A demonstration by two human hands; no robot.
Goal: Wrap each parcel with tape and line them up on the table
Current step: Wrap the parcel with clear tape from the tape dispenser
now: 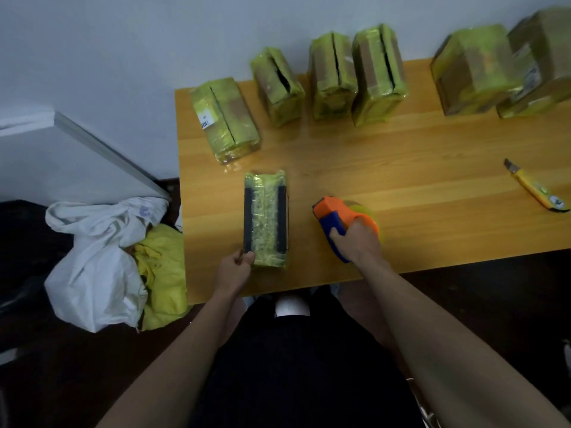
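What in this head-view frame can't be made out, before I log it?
- Label on the leftmost parcel: print too small to read.
- Far-right parcel: blurred, cut off by the frame's right edge.
- Tape roll in the dispenser: mostly hidden by the right hand.
- White bag contents: hidden by the bag.

Your tape dispenser [335, 222] was orange and blue; the nearest parcel [266, 219] showed yellow-green tape between two black stripes. The table [401, 168] was honey-coloured wood, the knife [536, 188] yellow.

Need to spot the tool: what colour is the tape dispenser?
Orange with a blue handle, tape dispenser in the right hand; head view.
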